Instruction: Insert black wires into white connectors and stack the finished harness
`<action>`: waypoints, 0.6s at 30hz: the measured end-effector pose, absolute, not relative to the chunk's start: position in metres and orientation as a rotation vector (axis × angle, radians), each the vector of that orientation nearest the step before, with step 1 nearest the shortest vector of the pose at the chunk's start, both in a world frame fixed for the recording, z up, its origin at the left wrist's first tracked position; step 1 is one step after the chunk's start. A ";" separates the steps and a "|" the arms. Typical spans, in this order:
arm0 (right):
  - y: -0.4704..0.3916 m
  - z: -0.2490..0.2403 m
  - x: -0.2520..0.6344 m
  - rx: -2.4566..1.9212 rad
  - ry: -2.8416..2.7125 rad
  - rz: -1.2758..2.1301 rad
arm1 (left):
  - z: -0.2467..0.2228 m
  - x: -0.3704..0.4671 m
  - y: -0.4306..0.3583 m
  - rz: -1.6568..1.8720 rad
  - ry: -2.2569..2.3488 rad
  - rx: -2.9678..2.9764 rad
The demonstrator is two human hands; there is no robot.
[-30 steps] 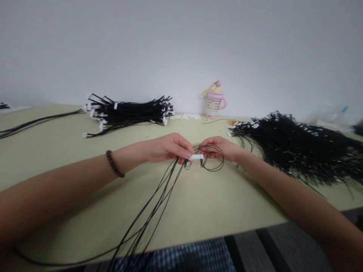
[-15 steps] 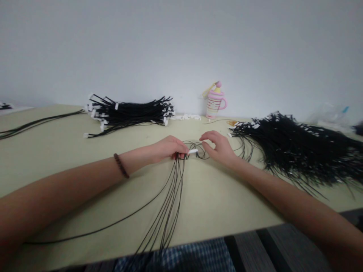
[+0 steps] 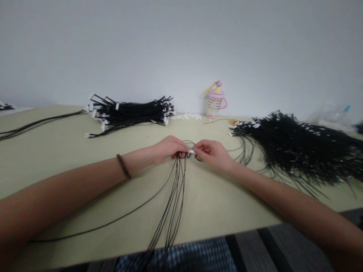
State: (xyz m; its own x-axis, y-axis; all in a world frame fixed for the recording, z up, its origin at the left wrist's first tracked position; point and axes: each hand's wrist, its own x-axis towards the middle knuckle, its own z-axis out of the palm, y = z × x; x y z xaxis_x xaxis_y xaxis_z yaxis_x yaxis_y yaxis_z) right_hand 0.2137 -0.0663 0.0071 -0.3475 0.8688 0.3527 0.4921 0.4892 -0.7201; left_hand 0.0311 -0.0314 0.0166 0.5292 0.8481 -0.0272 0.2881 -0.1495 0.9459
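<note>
Head view, as it reaches me from afar: nearest to me, at the bottom edge, I see blue checked cloth [image 3: 202,255] below the front of the pale desk [image 3: 227,204]. Thin black wires [image 3: 175,187] trail down over that edge, and one strand curves off toward the lower left, passing under the forearm that wears a dark beaded bracelet [image 3: 123,166].

Further in, my two hands almost meet above the middle of the desk. My left hand [image 3: 170,147] pinches the left end of a small white connector [image 3: 191,151], with the wires gathered beneath its fingers. My right hand [image 3: 212,153] has thumb and forefinger closed on the connector's other end, its remaining fingers curled. A few thin wire loops [image 3: 188,142] show just behind the connector.

Beyond the hands, I have a big loose pile of black wires [image 3: 306,147] on the right and a neater black cable bundle [image 3: 130,113] with white ends on the left. Between them, farther back, lie small white pieces [image 3: 187,117] beside a pink striped mug [image 3: 214,104], close to the pale wall [image 3: 181,49].
</note>
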 end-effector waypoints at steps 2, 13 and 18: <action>-0.061 0.004 0.215 -1.097 -1.872 0.890 | 0.017 0.030 -0.030 0.617 0.946 1.701; -0.051 -0.001 0.220 -1.000 -1.670 1.185 | 0.018 0.027 -0.031 0.526 0.808 1.433; -0.046 -0.005 0.220 -0.999 -1.746 1.105 | 0.016 0.030 -0.031 0.564 0.863 1.441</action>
State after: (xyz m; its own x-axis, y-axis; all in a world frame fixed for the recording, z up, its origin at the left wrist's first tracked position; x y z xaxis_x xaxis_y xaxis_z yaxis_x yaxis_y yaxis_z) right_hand 0.2204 -0.0458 -0.0049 -0.3474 0.9111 0.2217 0.1898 0.2998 -0.9349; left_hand 0.0297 -0.0309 0.0158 0.5938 0.7871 -0.1670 0.1636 0.0851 0.9829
